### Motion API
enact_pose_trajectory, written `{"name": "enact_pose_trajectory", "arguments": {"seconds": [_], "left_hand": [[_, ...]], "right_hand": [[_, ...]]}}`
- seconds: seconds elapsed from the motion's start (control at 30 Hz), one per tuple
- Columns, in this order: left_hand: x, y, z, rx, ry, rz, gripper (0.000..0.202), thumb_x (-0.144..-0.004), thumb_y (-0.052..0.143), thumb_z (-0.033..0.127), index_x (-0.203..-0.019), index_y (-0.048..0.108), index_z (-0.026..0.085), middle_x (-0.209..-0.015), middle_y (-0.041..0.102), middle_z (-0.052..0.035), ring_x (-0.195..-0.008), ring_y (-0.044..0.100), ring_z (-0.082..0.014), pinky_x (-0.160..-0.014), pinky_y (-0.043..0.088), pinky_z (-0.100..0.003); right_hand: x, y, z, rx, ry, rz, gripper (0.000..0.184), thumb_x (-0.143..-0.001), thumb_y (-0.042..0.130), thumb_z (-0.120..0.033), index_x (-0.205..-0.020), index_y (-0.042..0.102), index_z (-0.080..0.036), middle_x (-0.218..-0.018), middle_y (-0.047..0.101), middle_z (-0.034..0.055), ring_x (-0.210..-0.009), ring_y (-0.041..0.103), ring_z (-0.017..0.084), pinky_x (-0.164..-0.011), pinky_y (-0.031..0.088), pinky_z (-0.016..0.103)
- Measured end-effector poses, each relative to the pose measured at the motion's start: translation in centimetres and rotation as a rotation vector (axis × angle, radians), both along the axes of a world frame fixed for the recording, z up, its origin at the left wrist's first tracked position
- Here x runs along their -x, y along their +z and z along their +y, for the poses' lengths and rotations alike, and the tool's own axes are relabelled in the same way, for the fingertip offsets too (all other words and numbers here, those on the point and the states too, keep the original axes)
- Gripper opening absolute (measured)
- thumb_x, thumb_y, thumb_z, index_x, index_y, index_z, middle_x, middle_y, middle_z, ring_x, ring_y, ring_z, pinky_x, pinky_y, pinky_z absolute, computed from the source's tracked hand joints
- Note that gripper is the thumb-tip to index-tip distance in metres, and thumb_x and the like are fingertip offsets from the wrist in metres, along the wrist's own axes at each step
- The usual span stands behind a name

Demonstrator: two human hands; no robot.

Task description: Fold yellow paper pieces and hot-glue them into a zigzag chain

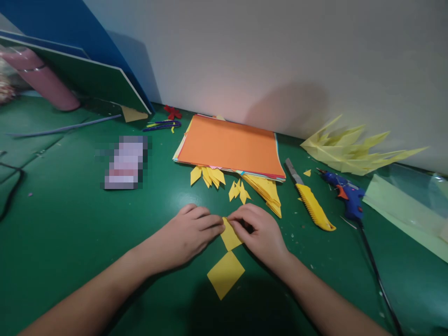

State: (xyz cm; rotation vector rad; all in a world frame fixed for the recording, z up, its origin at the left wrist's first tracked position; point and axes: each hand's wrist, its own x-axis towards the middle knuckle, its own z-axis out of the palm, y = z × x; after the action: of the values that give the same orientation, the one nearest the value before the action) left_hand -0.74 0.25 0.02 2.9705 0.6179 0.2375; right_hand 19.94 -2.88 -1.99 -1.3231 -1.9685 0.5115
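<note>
A small yellow paper square (231, 237) lies on the table between my hands, turned so that a corner points at me. My right hand (261, 228) is closed in a pinch at its upper right edge. The fingers of my left hand (196, 233) are bent together, their tips at the paper's upper left edge; the left thumb is hidden. Just below, nearly touching it, lies a second yellow square (226, 275). Beyond my hands are small folded yellow pieces (208, 176), a smaller cluster of them (240, 191) and a stack of yellow triangles (268, 191).
Behind lies an orange-topped paper stack (231, 144). To the right are a yellow utility knife (315, 207), a blue glue gun (346, 193) with its cord, and a pale yellow folded-paper piece (357, 151). A blurred phone-like object (124, 163) and a pink bottle (47, 77) stand left.
</note>
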Motion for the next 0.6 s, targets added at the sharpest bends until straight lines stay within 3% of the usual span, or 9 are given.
{"name": "enact_pose_trajectory", "arguments": {"seconds": [0.6], "left_hand": [[0.01, -0.11, -0.1, 0.097, 0.02, -0.028, 0.03, -0.096, 0.038, 0.017, -0.122, 0.053, 0.018, -0.123, 0.059, -0.0044, -0.099, 0.048, -0.0209, -0.082, 0.033, -0.034]], "right_hand": [[-0.57, -0.37, -0.06, -0.071, 0.099, -0.113, 0.021, -0.093, 0.049, -0.021, -0.086, 0.068, -0.019, -0.079, 0.064, 0.0052, -0.074, 0.057, 0.018, -0.065, 0.046, 0.03]]}}
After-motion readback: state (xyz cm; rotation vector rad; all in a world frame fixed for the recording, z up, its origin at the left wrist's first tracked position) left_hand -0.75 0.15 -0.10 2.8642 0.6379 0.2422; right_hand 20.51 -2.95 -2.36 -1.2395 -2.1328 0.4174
